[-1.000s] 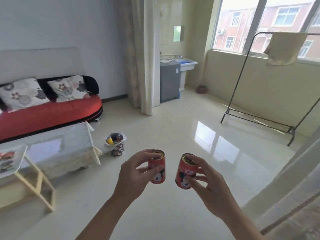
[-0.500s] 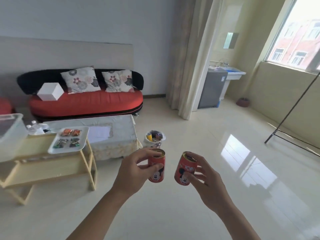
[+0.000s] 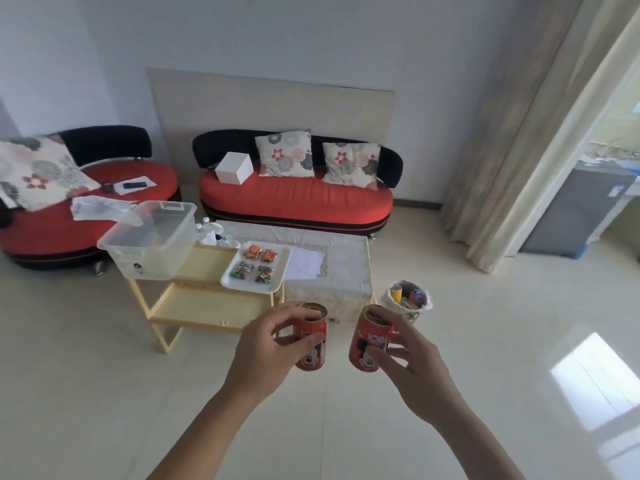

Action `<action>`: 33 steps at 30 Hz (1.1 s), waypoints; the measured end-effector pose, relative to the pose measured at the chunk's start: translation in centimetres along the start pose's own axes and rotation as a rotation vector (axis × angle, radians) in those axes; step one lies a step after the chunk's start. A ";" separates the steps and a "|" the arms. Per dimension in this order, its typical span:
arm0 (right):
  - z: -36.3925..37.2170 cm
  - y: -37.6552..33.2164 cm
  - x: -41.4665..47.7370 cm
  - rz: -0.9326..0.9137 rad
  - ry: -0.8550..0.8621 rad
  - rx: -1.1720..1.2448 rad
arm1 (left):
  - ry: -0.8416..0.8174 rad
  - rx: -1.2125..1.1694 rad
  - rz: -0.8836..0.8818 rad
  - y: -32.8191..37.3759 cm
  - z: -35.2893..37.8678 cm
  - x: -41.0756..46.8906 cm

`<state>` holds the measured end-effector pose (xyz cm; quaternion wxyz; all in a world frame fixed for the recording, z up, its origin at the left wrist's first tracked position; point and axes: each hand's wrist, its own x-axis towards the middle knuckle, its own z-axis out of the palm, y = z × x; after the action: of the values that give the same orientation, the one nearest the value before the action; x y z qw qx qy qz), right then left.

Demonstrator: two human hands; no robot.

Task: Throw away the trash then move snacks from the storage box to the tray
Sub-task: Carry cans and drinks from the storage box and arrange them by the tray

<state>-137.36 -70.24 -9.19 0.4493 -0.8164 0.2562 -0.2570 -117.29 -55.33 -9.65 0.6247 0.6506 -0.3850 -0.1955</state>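
Left hand grips a red cartoon-printed metal can, long axis upright, top apparently open. Right hand grips a second red cartoon-printed can, leaning slightly, top up. Both hang over the floor, near the front edge of the white tray.

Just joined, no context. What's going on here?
A person stands in a living room with a red can in each hand. The left hand grips the left can and the right hand grips the right can. Neither can has been thrown away yet. They are probably headed for the bin on the floor ahead, which already holds trash. The tray holds four snack packs, and the clear box stands beside it.
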 end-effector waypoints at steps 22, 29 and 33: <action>18.8 -1.1 35.0 -0.218 -0.339 0.022 | 0.431 0.092 -0.073 -9.7 -19.7 23.3; 27.4 -1.9 41.7 -0.167 -0.322 -0.025 | 0.383 0.129 -0.057 -14.0 -28.2 29.0; 31.9 -3.3 45.0 -0.105 -0.277 -0.023 | 0.347 0.103 -0.056 -16.0 -33.4 32.6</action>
<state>-82.85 -78.67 -12.60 0.4568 -0.8614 0.1518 -0.1622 -68.19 -58.67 -12.86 0.6420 0.7161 -0.2626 -0.0775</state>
